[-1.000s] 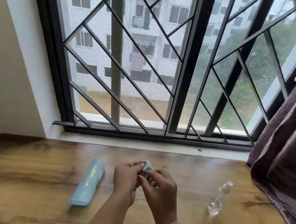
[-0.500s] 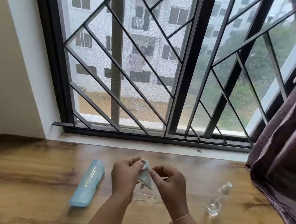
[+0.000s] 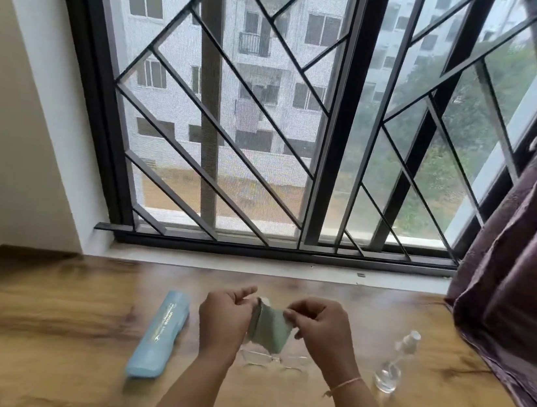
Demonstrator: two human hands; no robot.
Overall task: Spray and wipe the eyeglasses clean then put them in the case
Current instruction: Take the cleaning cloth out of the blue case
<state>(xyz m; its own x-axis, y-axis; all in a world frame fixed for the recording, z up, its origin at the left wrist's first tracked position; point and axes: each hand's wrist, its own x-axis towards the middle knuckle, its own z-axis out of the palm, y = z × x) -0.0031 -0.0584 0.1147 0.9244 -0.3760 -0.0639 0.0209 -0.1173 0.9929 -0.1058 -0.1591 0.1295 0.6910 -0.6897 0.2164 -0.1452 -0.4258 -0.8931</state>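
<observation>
Both hands hold a small pale green cleaning cloth (image 3: 272, 330) stretched between them above the wooden table (image 3: 40, 316). My left hand (image 3: 224, 320) pinches its left edge and my right hand (image 3: 322, 330) pinches its right edge. Thin clear-rimmed eyeglasses (image 3: 268, 360) lie flat on the table just below the cloth, partly hidden by my wrists. A closed light blue glasses case (image 3: 159, 334) lies to the left of my left hand. A small clear spray bottle (image 3: 394, 363) stands to the right of my right hand.
A barred window (image 3: 271, 118) with a white sill runs along the table's far edge. A purple curtain (image 3: 526, 254) hangs at the right and drapes onto the table's right corner. A cream wall closes the left side.
My hands have drawn apart and spread the cloth open between them; earlier it was bunched between the fingertips. The case and bottle have not moved.
</observation>
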